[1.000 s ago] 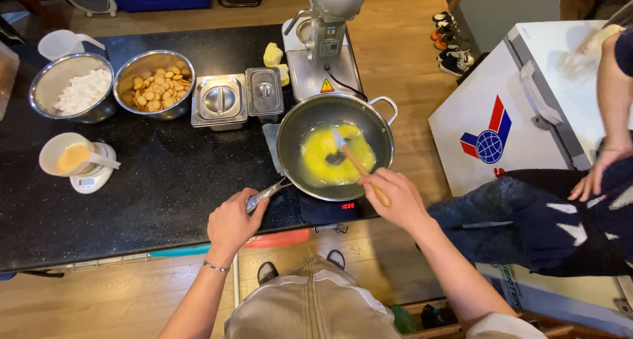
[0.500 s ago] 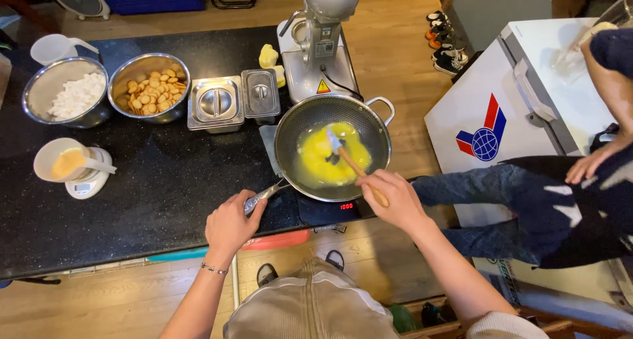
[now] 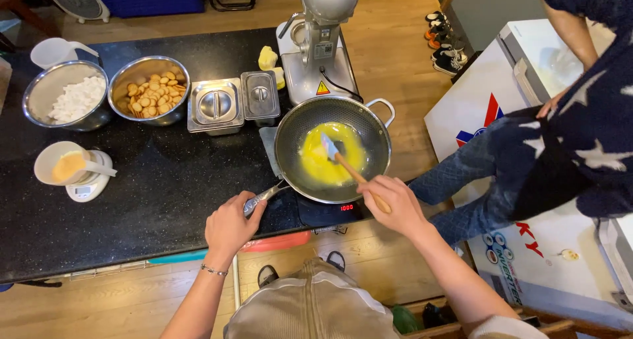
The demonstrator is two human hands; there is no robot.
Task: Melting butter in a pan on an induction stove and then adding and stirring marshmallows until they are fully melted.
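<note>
Head view: left hand [image 3: 229, 225] grips the pan handle [image 3: 264, 197]; right hand [image 3: 390, 204] clasps a spatula [image 3: 343, 162] (blade in yellow melt [image 3: 330, 151]).

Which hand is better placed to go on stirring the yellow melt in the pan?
The right hand: it holds the wooden-handled spatula, whose blade sits in the yellow liquid. The left hand is busy gripping the handle of the round steel pan.

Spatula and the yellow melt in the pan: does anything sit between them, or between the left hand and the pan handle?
Nothing visible does. The right hand holds the spatula, its blade already in the yellow melt inside the pan. The left hand is directly on the pan handle.
</note>
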